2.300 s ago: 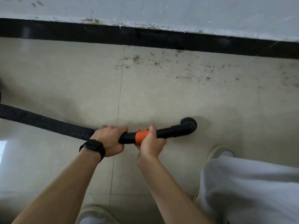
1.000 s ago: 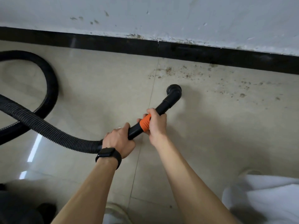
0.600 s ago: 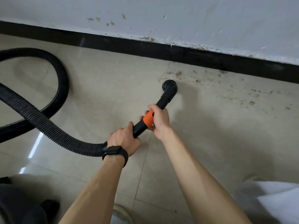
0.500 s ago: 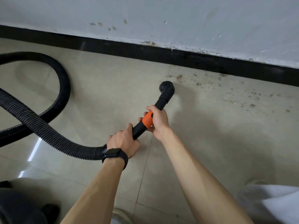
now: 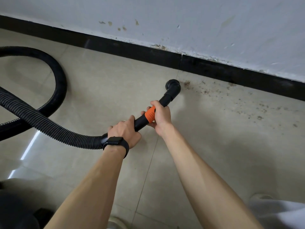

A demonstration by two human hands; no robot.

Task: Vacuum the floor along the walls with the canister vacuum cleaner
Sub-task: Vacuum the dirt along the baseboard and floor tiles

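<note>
Risks:
- The hose [image 5: 41, 123] is looped on the floor [image 5: 222, 154] at far left and crossed over itself. If more length is pulled towards the right, the loop could be drawn tight, a kink formed and suction lost.
- A dark body [image 5: 13, 209] is seen bottom left. It is likely the canister, but this is not confirmed. It could be dragged or tipped by the same pull.
- The dirt specks [image 5: 206, 92] are spread to the right of the nozzle [image 5: 173, 87], some close under the skirting [image 5: 132, 48]. A strip against the skirting could be missed if the nozzle is kept off it.
- The orange collar [image 5: 150, 114] is gripped directly. If it is a joint, it could be twisted loose. This cannot be told from here.

Grip: the left hand [image 5: 125, 131] is wrapped round the black tube where the ribbed hose ends, fingers clamped. The right hand [image 5: 160, 115] is clamped round the orange collar, fingers curled under.

Position: the nozzle is placed near the skirting, not touching it, at the left edge of the dirt patch. Floor contact cannot be confirmed.

Orientation: the tube's long axis runs from lower left to upper right, from the left hand towards the wall [image 5: 198, 22], oblique to the skirting. The tip is bent at an elbow. The mouth itself is hidden.
</note>
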